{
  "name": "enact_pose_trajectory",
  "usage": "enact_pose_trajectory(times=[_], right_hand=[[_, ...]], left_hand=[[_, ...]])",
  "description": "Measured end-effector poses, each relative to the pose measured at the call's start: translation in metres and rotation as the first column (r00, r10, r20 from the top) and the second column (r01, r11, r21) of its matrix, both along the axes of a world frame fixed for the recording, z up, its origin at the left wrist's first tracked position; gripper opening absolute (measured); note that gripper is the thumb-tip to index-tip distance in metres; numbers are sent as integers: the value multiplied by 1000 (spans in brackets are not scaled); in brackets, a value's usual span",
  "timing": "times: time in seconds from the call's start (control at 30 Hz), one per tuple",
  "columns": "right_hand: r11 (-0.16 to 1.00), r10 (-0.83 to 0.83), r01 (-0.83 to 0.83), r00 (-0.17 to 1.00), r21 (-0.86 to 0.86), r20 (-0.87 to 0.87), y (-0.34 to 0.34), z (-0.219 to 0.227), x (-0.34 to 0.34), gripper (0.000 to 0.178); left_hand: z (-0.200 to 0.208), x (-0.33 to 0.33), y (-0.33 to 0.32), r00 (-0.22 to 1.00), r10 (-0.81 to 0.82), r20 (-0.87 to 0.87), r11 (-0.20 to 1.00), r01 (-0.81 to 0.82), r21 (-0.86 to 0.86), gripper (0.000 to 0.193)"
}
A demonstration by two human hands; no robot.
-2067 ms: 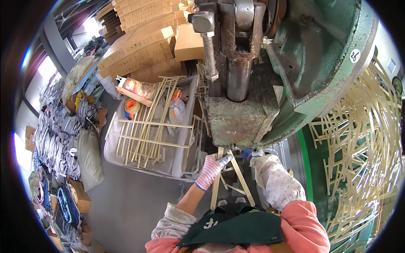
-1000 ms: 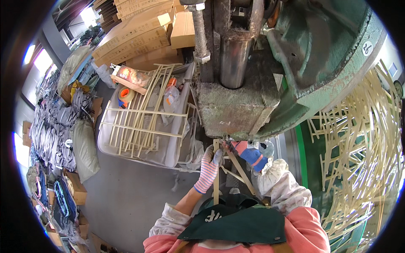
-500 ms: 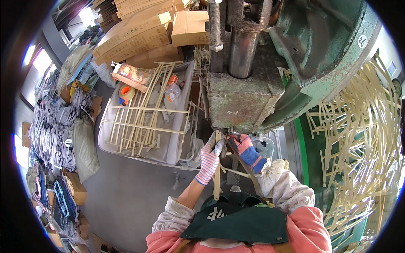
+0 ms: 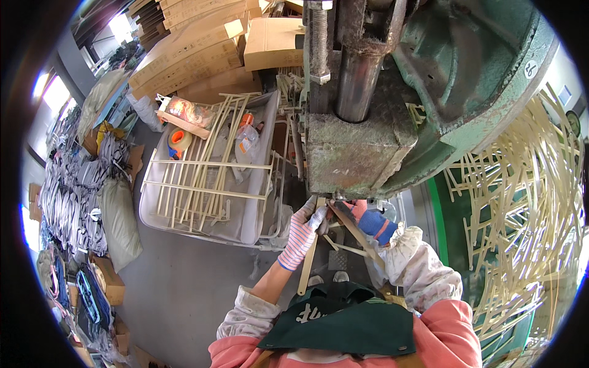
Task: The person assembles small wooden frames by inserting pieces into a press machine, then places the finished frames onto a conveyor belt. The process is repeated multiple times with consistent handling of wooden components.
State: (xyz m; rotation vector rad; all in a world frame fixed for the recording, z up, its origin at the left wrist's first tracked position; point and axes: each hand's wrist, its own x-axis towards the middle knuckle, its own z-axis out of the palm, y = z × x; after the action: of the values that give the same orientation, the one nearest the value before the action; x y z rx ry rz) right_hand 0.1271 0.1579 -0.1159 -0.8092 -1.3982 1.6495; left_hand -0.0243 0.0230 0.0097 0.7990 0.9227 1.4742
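Note:
My left hand (image 4: 300,238), in a striped knit glove, is closed on a long, flat beige strip (image 4: 308,267). The strip's upper end reaches under the block of a worn green press (image 4: 356,153), and its lower end slants toward my apron, showing a small hole. My right hand (image 4: 370,222), in a red and blue glove, is under the same block on the right. Its fingers are mostly hidden there, so what they hold cannot be seen. A brown bar (image 4: 359,236) runs slantwise between the two hands, below the block.
To the left stands a white tub (image 4: 248,224) with beige strips, an orange tape roll (image 4: 179,140) and plastic bags. Cardboard boxes (image 4: 190,55) are stacked behind it. Many loose strips (image 4: 509,227) lie heaped at right. Sacks and grey bundles (image 4: 86,196) line the far left.
The strip's lower end has swung left, with my left hand still on it. My right hand has gone farther under the block, hiding more of its fingers. The view has shifted slightly.

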Motion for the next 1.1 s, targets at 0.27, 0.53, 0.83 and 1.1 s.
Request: enact_pose_trajectory(times=[0.27,0.53,0.83,1.1], right_hand=[[996,-24,35,989,-78,144,-3,-5,4,36],[958,-200,140,952,252,231,-10,-2,3,47],[959,-21,-157,793,237,609,-43,58,0,30],[901,223,-63,916,-430,333,-130,97,48,44]], left_hand=[[18,-6,-1,993,-59,-99,998,58,-16,32],[15,-18,4,796,-129,-591,991,117,-60,34],[-25,-15,12,869,-98,-484,995,98,-26,34],[-5,-23,-67,595,-108,-797,994,67,-85,30]])
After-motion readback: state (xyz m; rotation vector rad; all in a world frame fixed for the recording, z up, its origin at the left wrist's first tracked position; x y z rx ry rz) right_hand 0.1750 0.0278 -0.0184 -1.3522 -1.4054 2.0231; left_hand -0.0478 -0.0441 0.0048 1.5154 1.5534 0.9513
